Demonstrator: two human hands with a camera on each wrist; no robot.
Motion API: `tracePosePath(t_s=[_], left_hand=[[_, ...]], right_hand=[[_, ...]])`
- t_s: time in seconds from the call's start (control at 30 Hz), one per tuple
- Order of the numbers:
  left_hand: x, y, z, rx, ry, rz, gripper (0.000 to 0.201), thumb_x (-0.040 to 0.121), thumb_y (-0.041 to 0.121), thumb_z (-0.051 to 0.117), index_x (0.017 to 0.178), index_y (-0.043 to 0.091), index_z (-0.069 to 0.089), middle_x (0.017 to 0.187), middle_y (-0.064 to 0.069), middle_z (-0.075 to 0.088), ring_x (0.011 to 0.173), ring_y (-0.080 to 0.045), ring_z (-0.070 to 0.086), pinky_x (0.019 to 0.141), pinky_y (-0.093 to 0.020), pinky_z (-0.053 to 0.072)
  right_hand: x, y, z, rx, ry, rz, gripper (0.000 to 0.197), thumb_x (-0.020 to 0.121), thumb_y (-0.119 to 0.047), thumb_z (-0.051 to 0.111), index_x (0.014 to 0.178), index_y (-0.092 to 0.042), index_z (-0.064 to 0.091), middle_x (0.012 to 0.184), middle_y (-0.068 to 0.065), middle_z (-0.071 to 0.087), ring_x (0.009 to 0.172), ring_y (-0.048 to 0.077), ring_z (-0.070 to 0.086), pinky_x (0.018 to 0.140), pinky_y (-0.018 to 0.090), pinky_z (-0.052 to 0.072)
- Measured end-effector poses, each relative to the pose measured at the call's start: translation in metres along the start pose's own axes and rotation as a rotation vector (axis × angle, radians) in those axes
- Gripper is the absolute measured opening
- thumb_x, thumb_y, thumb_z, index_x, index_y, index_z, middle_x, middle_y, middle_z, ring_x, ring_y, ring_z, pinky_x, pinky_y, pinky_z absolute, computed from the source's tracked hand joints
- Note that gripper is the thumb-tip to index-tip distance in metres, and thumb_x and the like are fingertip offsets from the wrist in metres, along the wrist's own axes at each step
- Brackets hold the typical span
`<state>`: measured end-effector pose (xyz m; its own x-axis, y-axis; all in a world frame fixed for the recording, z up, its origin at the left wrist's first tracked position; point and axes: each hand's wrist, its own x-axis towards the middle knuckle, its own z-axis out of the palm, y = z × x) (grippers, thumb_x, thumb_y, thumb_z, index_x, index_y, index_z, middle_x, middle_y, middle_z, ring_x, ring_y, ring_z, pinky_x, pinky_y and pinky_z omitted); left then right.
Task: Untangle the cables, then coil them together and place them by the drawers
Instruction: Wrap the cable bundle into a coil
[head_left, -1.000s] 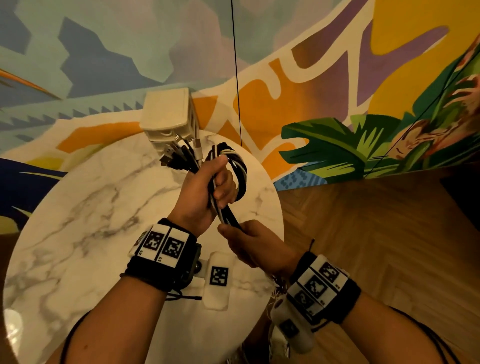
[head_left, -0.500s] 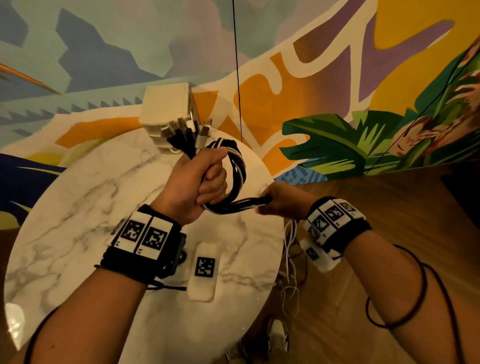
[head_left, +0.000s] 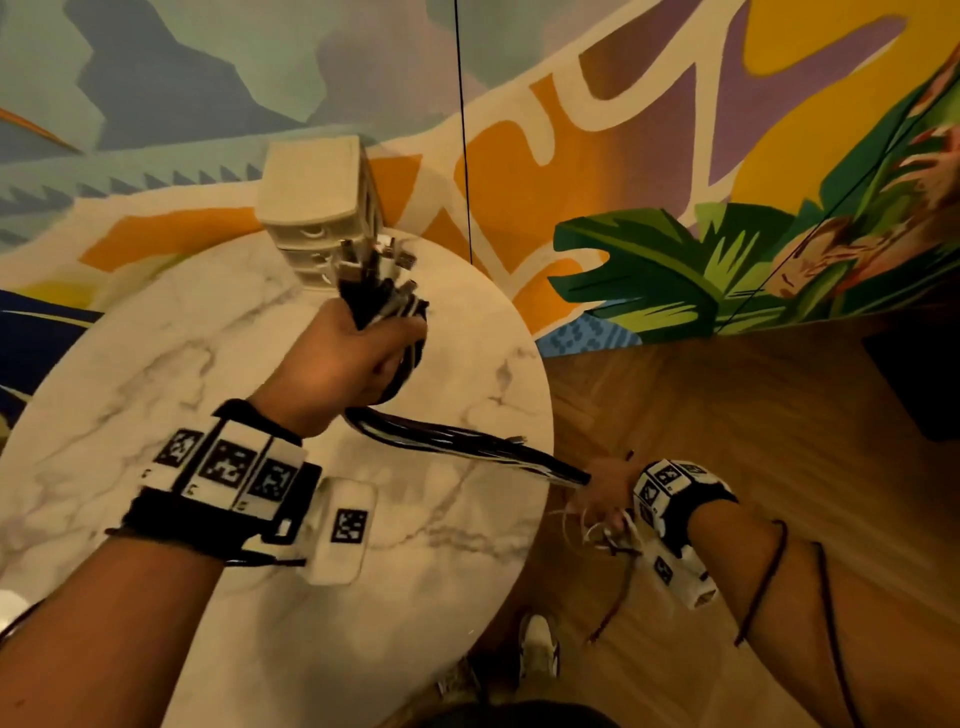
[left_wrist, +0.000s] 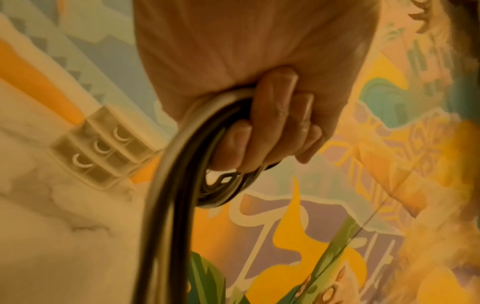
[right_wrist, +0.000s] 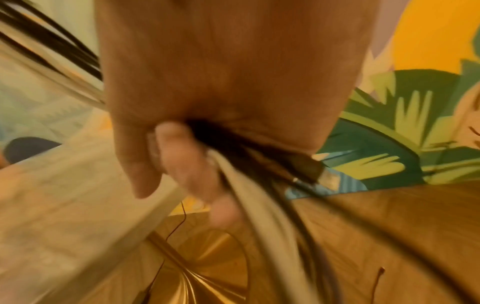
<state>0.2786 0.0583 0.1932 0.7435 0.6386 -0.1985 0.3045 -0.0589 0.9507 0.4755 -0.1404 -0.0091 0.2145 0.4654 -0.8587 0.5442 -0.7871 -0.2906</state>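
1. Two hands are sharing the cables (head_left: 457, 441) in the head view: the left hand (head_left: 353, 358) is clenching the coil above the table (head_left: 156, 364), near the drawers (head_left: 317, 208), while the right hand (head_left: 605, 488) is drawing the tails taut off the edge.
2. Left wrist view: fingers (left_wrist: 272, 123) are curling round the loops, keeping them gathered.
3. Right wrist view: fingertips (right_wrist: 182, 156) are pinching the loose strands for the next wrap.

Glossy marble table (head_left: 156, 364), wood floor (head_left: 727, 415)

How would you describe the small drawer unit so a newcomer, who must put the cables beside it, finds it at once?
Start at the round white marble table in front of the painted mural wall. At the table's far edge, against the wall, stands a small cream plastic drawer unit. It is the only boxy thing there, with three stacked drawers bearing crescent-shaped pulls.
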Motion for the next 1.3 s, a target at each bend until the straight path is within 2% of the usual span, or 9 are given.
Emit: tracePosePath(t_s=[0.23,0.43,0.57,0.73,0.87,0.97,1.03,1.23,1.3], left_hand=[[-0.002,0.006,-0.006,-0.008,0.039,0.102,0.048,0.091,0.011,0.057,0.046,0.019,0.041,0.041,-0.001,0.035,0.036,-0.017,0.031,0.041,-0.023,0.025],[-0.001,0.007,0.012,-0.086,0.100,0.100,0.046,0.092,0.008,0.053,0.049,0.016,0.038,0.040,0.002,0.032,0.035,-0.015,0.026,0.039,-0.021,0.022],[0.007,0.006,0.018,-0.269,0.195,0.076,0.046,0.094,0.010,0.049,0.052,0.013,0.029,0.037,0.005,0.027,0.031,-0.011,0.021,0.042,-0.021,0.013],[0.024,0.004,0.029,-0.520,0.395,0.049,0.043,0.093,0.016,0.050,0.055,0.016,0.031,0.038,0.005,0.025,0.030,-0.010,0.019,0.039,-0.017,0.013],[0.037,0.009,0.044,-0.674,0.579,0.041,0.042,0.092,0.017,0.052,0.054,0.017,0.033,0.037,0.005,0.028,0.030,-0.011,0.021,0.037,-0.015,0.017],[0.040,0.012,0.056,-0.755,0.703,0.008,0.043,0.090,0.019,0.055,0.052,0.017,0.033,0.038,0.004,0.027,0.031,-0.012,0.020,0.038,-0.016,0.017],[0.041,0.011,0.057,-0.817,0.745,-0.017,0.042,0.088,0.020,0.055,0.052,0.017,0.033,0.038,0.004,0.027,0.032,-0.013,0.020,0.039,-0.018,0.016],[0.041,-0.015,0.025,-1.009,0.741,-0.069,0.043,0.089,0.028,0.052,0.052,0.017,0.034,0.037,0.004,0.025,0.032,-0.013,0.018,0.038,-0.018,0.020],[0.037,-0.024,0.022,-1.081,0.544,-0.035,0.047,0.093,0.035,0.048,0.051,0.019,0.034,0.034,0.005,0.026,0.028,-0.011,0.020,0.035,-0.018,0.020]], right_hand=[[0.001,0.027,-0.010,-0.083,0.039,0.125,0.033,0.076,-0.049,0.070,0.085,-0.017,0.063,0.068,0.000,0.060,0.069,0.021,0.061,0.068,0.034,0.051],[-0.024,0.002,-0.025,-0.409,0.144,0.090,0.050,0.092,-0.025,0.059,0.136,-0.013,0.040,0.128,0.007,0.054,0.110,0.026,0.054,0.085,0.027,0.048],[-0.001,-0.018,-0.031,-0.299,0.312,-0.102,0.073,0.068,-0.042,0.068,0.133,-0.027,0.039,0.135,0.006,0.049,0.119,0.029,0.049,0.094,0.040,0.046],[-0.051,-0.090,-0.030,0.292,0.873,-0.600,0.057,0.087,-0.030,0.051,0.141,-0.022,0.033,0.143,0.004,0.039,0.128,0.019,0.040,0.106,0.035,0.034],[-0.075,-0.143,0.023,0.515,0.890,-0.794,0.063,0.090,-0.045,0.048,0.145,-0.022,0.027,0.147,0.002,0.037,0.140,0.019,0.027,0.117,0.035,0.018],[-0.055,-0.162,0.040,0.602,0.942,-0.734,0.062,0.091,-0.049,0.040,0.137,-0.008,0.042,0.127,0.015,0.055,0.119,0.021,0.052,0.106,0.039,0.039],[-0.049,-0.159,0.038,0.727,0.920,-0.692,0.040,0.091,-0.023,0.052,0.125,-0.003,0.054,0.107,0.011,0.063,0.088,-0.001,0.058,0.086,0.026,0.050],[-0.040,-0.120,0.027,0.510,0.809,-0.795,0.042,0.087,-0.058,0.041,0.071,-0.021,0.051,0.057,0.001,0.049,0.053,0.016,0.046,0.053,0.033,0.035],[-0.041,-0.112,0.021,0.718,0.489,-0.764,0.047,0.088,-0.059,0.045,0.061,-0.022,0.045,0.052,0.000,0.039,0.045,0.011,0.034,0.048,0.030,0.028]])
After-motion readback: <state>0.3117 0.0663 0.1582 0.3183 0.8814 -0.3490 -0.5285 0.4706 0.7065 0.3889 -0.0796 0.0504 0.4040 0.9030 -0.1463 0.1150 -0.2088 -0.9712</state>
